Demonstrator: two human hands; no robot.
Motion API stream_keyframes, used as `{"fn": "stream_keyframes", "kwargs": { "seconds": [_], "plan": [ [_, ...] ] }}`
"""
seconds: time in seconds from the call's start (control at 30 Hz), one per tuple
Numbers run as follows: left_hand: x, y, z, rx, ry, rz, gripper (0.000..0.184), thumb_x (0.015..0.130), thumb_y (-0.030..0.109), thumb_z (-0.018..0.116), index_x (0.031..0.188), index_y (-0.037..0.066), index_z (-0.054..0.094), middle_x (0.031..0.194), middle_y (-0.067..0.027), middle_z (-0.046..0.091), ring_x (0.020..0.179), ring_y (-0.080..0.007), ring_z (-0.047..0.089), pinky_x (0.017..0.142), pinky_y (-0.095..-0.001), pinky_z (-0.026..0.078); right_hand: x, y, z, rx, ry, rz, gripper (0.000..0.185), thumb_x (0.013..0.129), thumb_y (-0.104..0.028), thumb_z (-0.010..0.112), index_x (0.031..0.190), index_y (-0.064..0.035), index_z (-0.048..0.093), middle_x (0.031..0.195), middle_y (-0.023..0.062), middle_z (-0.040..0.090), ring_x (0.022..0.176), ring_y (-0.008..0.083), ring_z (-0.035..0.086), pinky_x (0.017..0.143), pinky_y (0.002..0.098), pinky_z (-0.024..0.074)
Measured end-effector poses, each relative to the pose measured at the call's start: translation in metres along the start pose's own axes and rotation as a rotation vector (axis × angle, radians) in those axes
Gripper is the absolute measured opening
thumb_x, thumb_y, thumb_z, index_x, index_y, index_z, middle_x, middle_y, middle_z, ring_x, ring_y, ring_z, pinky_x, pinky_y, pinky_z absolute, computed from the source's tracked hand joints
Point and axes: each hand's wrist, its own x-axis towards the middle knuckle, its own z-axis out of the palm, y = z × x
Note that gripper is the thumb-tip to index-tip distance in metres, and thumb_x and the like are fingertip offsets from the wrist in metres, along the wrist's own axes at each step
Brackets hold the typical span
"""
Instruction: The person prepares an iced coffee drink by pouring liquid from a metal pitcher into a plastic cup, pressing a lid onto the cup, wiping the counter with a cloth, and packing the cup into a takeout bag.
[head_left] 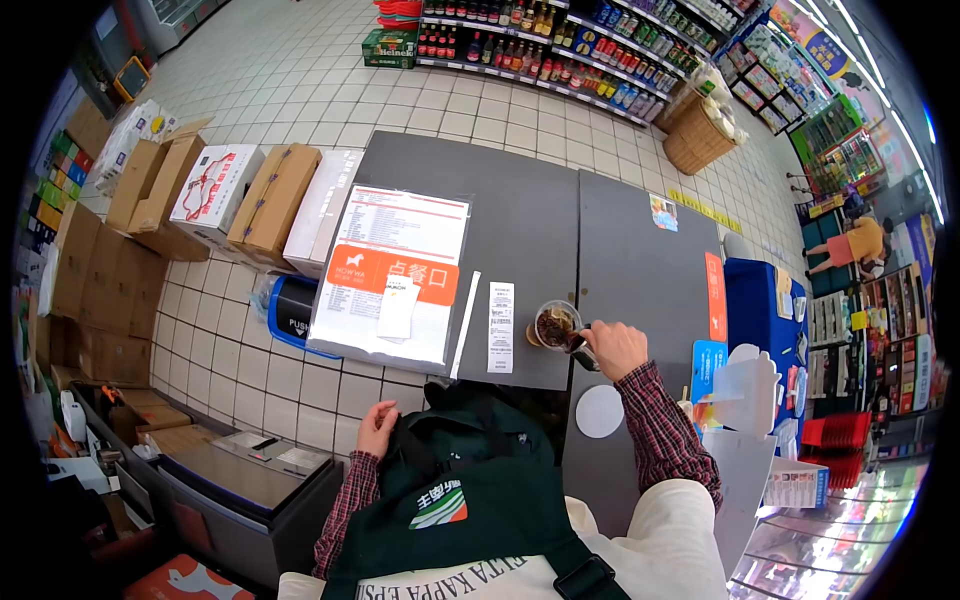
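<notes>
On the grey counter [640, 260] stands a clear cup [556, 325] of dark drink with ice. My right hand [614, 348] is just to its right, fingers closed around a small dark or glass object [584, 353] at the cup's rim, too small to name. My left hand [376, 428] hangs over the counter's near side, beside my dark green apron [440, 500], fingers loosely curled, touching nothing on the counter. A long printed receipt [501, 328] lies left of the cup. A round white disc [599, 411] lies below my right hand.
Menu sheets [400, 225] with a small slip [398, 308] lie on the counter's left. Cardboard boxes [270, 205] and a blue-rimmed bin [295, 315] stand beyond it. Right are a blue crate [750, 290] and white containers [745, 385]. Drink shelves [560, 50] and a person [850, 245] are farther away.
</notes>
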Motion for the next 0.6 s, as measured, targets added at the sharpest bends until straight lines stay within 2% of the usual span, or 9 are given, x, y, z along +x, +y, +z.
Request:
{"fn": "stream_keyframes", "kwargs": {
  "seconds": [0.07, 0.13, 0.2, 0.6],
  "plan": [
    [-0.001, -0.001, 0.0, -0.001, 0.012, 0.001, 0.03, 0.097, 0.024, 0.056, 0.123, 0.009, 0.056, 0.102, -0.0001, 0.067, 0.087, -0.006, 0.057, 0.07, -0.0197, 0.042, 0.003, 0.0, 0.0, -0.009, 0.008, -0.022, 0.038, 0.094, -0.04, 0.053, 0.077, -0.0069, 0.062, 0.065, 0.0148, 0.063, 0.062, 0.0368, 0.063, 0.054, 0.0454, 0.0492],
    [-0.003, 0.0, 0.0, -0.025, 0.046, -0.021, 0.028, 0.095, 0.019, 0.059, 0.121, 0.007, 0.057, 0.1, -0.0038, 0.066, 0.089, -0.0102, 0.06, 0.078, -0.0233, 0.047, 0.006, -0.001, 0.002, -0.019, 0.014, -0.045, 0.039, 0.094, -0.04, 0.053, 0.076, -0.0071, 0.062, 0.065, 0.0149, 0.063, 0.062, 0.0367, 0.063, 0.054, 0.0451, 0.0493],
    [-0.004, -0.001, 0.0, -0.043, 0.056, -0.026, 0.028, 0.095, 0.019, 0.059, 0.121, 0.007, 0.057, 0.1, -0.0039, 0.066, 0.089, -0.0102, 0.06, 0.078, -0.0235, 0.047, 0.011, -0.002, 0.003, -0.07, 0.039, -0.113, 0.038, 0.091, -0.04, 0.057, 0.073, -0.0073, 0.065, 0.061, 0.0128, 0.062, 0.059, 0.033, 0.064, 0.05, 0.0415, 0.0484],
    [-0.016, -0.011, 0.0, -0.103, 0.114, -0.02, 0.03, 0.095, 0.017, 0.059, 0.122, 0.004, 0.056, 0.102, -0.007, 0.066, 0.092, -0.013, 0.062, 0.084, -0.0258, 0.049, 0.039, -0.028, -0.009, -0.275, -0.103, -0.318, 0.035, 0.09, -0.036, 0.059, 0.069, -0.0104, 0.069, 0.064, 0.0087, 0.065, 0.063, 0.0271, 0.067, 0.052, 0.0387, 0.0481]
  ]
}}
